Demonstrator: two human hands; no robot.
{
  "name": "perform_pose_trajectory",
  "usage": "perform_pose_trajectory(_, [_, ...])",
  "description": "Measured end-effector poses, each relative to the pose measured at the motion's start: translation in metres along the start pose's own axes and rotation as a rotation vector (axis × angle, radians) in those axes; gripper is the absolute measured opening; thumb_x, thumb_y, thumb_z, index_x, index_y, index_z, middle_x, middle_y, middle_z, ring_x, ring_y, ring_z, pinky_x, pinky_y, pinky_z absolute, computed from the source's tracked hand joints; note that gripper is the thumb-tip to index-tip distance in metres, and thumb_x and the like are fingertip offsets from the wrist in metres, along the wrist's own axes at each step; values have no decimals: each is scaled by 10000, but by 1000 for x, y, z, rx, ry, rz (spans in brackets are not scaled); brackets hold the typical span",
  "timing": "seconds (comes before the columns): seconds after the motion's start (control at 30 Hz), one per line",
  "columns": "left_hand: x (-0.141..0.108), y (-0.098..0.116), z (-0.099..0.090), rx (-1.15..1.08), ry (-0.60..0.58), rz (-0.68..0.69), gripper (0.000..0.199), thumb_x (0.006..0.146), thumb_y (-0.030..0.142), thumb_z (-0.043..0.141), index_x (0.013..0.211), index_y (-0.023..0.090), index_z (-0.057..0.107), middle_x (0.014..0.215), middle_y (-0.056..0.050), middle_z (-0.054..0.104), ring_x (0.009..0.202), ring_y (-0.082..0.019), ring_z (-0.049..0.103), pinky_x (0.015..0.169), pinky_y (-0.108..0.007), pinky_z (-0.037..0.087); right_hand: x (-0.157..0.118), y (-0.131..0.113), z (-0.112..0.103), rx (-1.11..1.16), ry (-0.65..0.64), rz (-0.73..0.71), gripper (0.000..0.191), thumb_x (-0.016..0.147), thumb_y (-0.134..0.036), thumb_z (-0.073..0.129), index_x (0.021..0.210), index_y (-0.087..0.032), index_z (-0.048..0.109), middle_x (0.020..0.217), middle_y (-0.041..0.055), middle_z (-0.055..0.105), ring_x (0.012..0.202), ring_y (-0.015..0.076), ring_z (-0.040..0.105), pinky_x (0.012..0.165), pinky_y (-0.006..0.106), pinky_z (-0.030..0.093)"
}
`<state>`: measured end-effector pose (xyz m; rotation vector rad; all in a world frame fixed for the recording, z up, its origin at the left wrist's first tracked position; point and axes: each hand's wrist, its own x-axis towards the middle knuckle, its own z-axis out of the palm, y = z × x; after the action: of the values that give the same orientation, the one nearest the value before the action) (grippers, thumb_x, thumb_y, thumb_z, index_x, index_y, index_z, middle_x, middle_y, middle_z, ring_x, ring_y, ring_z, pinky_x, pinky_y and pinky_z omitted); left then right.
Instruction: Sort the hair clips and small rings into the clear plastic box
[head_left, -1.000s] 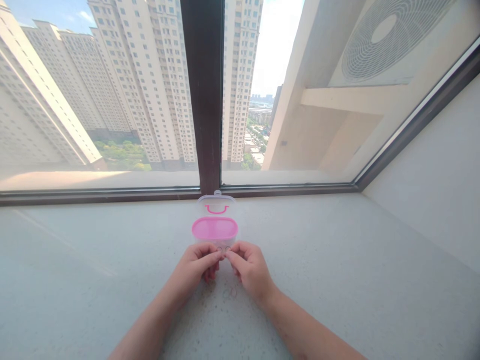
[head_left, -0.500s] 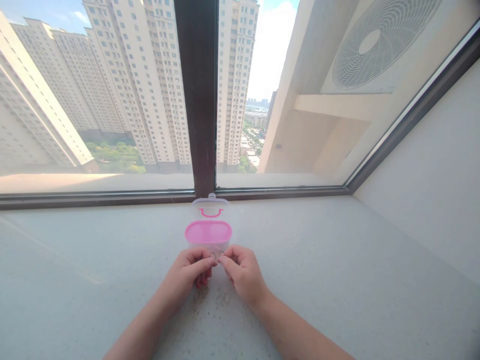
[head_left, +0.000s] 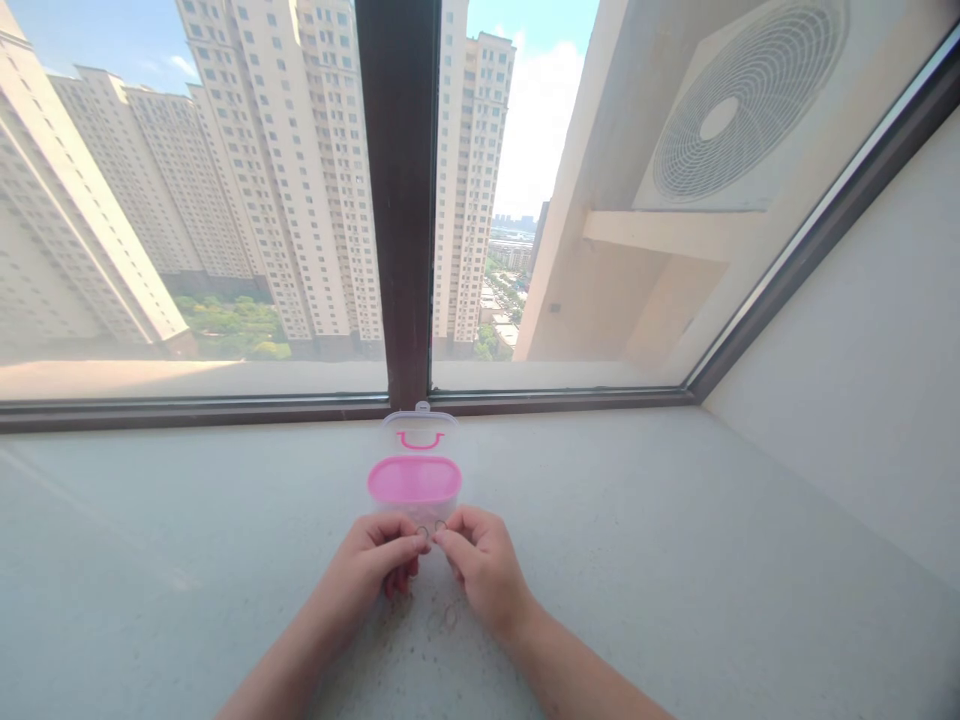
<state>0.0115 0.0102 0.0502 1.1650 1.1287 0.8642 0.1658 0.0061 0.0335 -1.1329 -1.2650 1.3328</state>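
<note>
- Thumb and forefinger of the left hand (head_left: 379, 562) were pinched on a small loop (head_left: 422, 531), its arc poking above the fingertips.
- The right hand (head_left: 487, 565) pinched a second loop (head_left: 440, 525) the same way, fingertips just beside the left's. Whether the two loops were joined, I couldn't tell from where I stood.
- Below the hands, a faint ring (head_left: 450, 616) lay flat on the pale windowsill (head_left: 637, 530), untouched.
- As I judged it, the work was midway: both loops were gripped but not yet set down, and the loose ring had yet to be dealt with.
- Just past the fingers stood a clear box (head_left: 439, 508) with a pink oval top (head_left: 414, 480); its contents were too blurred to name.
- Its clear lid (head_left: 420, 425), bearing a pink handle (head_left: 420, 446), was swung up behind, so opening was done and closing was left.
- Beyond rose the dark window frame (head_left: 409, 200), with tower blocks (head_left: 285, 180) outside.
</note>
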Motion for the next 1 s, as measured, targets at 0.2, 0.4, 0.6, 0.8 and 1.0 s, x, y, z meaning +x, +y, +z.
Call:
perform_pose_trajectory(0.2, [1, -2, 0, 11, 14, 2, 221, 704, 327, 632, 588, 141, 606, 482, 18, 536, 430, -102, 437, 432, -216, 283, 1, 1, 0, 3, 1, -14, 213, 753, -269, 558, 587, -176, 461, 424, -75, 375, 408, 69, 303, 430, 201, 242])
perform_pose_trajectory(0.4, [1, -2, -1, 7, 8, 12, 215, 699, 311, 632, 570, 142, 601, 470, 21, 526, 424, -101, 431, 431, -216, 269, 1, -1, 0, -2, -8, -18, 209, 749, -255, 554, 580, -175, 461, 431, -74, 365, 423, 71, 296, 443, 207, 235])
perform_pose_trajectory(0.6, [1, -1, 0, 14, 18, -5, 220, 685, 322, 637, 557, 147, 599, 468, 20, 529, 420, -102, 426, 428, -218, 265, 2, 0, 0, -24, -1, -23, 214, 733, -260, 570, 564, -172, 472, 441, -67, 363, 454, 80, 308, 459, 213, 235])
perform_pose_trajectory(0.8, [1, -1, 0, 8, 20, -2, 217, 672, 314, 641, 544, 147, 586, 462, 20, 531, 418, -101, 426, 433, -218, 271, 1, -1, 0, -22, 5, -32, 215, 732, -259, 575, 561, -169, 480, 451, -65, 368, 461, 81, 309, 465, 213, 241])
perform_pose_trajectory(1.0, [2, 0, 0, 9, 28, -12, 218, 673, 325, 636, 560, 147, 581, 456, 25, 522, 411, -99, 421, 428, -216, 256, 1, 1, 0, -23, 23, -43, 207, 738, -261, 565, 575, -170, 475, 447, -68, 370, 441, 76, 306, 454, 211, 239])
